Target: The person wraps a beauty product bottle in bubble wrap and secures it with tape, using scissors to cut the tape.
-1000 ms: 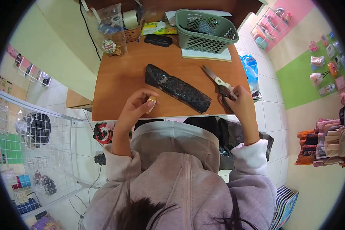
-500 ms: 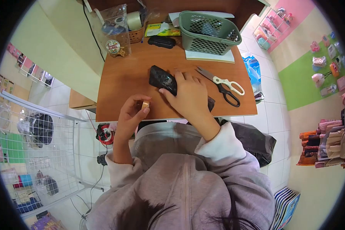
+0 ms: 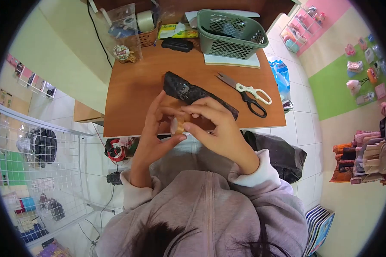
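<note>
Small roll of tan tape (image 3: 178, 124) at centre frame over the near edge of the orange-brown wooden desk (image 3: 133, 88), left hand (image 3: 156, 128) fingers clamped on it, right hand (image 3: 214, 124) fingertips pinching its rim, long black bubble-wrapped parcel (image 3: 193, 92) just above, white-and-black-handled scissors (image 3: 246, 94) right, green plastic mesh basket (image 3: 231, 34) upper right.

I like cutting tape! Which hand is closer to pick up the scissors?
Probably the right hand: the scissors lie on its side of the table, while the left hand cradles the tape roll.
</note>
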A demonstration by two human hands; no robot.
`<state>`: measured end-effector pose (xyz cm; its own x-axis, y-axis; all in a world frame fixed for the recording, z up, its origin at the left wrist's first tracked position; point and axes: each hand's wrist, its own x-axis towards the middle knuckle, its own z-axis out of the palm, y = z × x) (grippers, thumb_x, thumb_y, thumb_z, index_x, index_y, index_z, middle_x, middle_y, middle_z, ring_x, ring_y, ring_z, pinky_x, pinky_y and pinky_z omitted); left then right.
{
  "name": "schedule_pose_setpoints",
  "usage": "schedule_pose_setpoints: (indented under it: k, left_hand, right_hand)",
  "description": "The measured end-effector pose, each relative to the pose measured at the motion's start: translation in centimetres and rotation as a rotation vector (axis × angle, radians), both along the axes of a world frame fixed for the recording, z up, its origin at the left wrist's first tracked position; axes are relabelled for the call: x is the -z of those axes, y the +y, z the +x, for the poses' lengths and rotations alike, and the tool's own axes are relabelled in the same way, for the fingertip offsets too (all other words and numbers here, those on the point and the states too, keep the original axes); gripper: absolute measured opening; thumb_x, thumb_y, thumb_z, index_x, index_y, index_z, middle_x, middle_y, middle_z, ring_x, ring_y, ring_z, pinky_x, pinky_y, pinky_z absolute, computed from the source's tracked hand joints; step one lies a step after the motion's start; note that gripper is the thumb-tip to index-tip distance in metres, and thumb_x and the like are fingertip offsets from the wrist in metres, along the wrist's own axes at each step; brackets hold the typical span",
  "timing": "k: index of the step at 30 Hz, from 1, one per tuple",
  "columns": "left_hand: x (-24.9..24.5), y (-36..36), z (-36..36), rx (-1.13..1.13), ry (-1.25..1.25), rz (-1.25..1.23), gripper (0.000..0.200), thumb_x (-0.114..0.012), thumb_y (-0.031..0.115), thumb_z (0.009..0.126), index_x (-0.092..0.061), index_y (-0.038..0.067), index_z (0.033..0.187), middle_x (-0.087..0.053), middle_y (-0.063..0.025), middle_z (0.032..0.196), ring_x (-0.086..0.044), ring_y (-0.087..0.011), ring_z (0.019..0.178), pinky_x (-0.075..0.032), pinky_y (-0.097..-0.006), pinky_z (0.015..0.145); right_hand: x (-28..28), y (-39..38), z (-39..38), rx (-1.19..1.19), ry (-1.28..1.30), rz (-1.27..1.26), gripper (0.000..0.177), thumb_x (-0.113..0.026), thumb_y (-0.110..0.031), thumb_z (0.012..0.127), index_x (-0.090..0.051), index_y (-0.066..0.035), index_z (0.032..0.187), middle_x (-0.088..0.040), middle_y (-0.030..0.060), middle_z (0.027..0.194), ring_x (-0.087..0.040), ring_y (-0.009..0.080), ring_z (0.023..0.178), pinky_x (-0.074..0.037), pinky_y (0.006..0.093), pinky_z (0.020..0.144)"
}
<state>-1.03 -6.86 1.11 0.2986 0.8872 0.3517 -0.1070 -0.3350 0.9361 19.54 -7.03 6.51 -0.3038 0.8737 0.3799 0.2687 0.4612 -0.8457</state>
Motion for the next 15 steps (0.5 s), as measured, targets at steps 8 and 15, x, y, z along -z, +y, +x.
schedule_pose_setpoints:
  k: [8, 15]
  left_hand:
    - [-1.3, -0.7, 0.6, -0.053, 0.198, 0.171, 0.113, -0.087, -0.001, 0.073, -0.017, 0.008, 0.162, -0.064, -0.0151, 0.123, -0.065, -0.0231, 0.111, -0.054, -0.0328, 0.093]
    - [-1.2, -0.6, 0.5, -0.06, 0.28, 0.252, 0.111, -0.088, 0.002, 0.071, -0.023, 0.007, 0.16, -0.068, -0.0166, 0.12, -0.067, -0.0251, 0.114, -0.052, -0.0365, 0.097]
  right_hand:
    - [2.5, -0.6, 0.1, 0.0, 0.163, -0.001, 0.021, -0.079, -0.006, 0.081, -0.077, -0.002, 0.102, -0.066, 0.0068, 0.103, -0.068, 0.0208, 0.091, -0.057, 0.032, 0.074]
    - [2.6, -1.2, 0.4, 0.114, -0.018, 0.266, 0.016, -0.081, -0.009, 0.074, -0.078, -0.01, 0.091, -0.068, 0.0005, 0.095, -0.063, 0.0223, 0.088, -0.044, 0.0368, 0.083]
